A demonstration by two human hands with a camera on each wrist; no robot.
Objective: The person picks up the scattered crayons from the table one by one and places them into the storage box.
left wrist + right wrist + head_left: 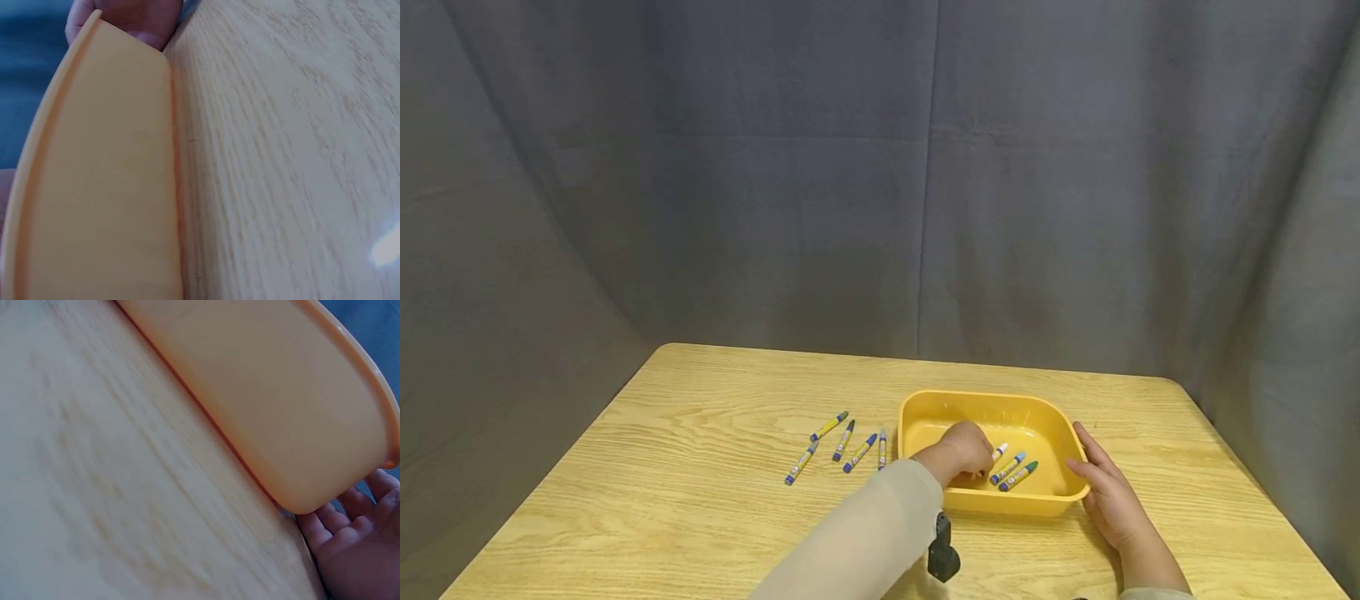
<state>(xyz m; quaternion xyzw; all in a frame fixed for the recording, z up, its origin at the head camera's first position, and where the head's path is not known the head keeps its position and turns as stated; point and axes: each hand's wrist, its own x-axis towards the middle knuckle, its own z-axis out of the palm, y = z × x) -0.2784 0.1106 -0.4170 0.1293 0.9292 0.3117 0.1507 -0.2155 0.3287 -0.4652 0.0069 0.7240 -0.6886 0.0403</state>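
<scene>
My left hand [964, 450] reaches over the near left side of a yellow plastic tray [973, 501]. Its curled fingers pinch a white-tipped crayon [999, 452] at the tray floor, hiding the crayon's middle. Beside it lie a light blue crayon [1007, 468] and a green crayon [1018, 476]. At the tray's right end my right hand [1112, 496] grips the rim, thumb over the edge and fingers along the outer wall. The right wrist view shows these fingers [334, 519] against the tray's rounded corner. In the left wrist view, the tray's outer wall [106, 156] fills much of the picture.
Left of the tray, several crayons lie loose on the wood-grain table [662, 467], among them a dark blue crayon [860, 453] and a dark green crayon [843, 441]. A grey curtain [790, 183] hangs behind the table and at both sides.
</scene>
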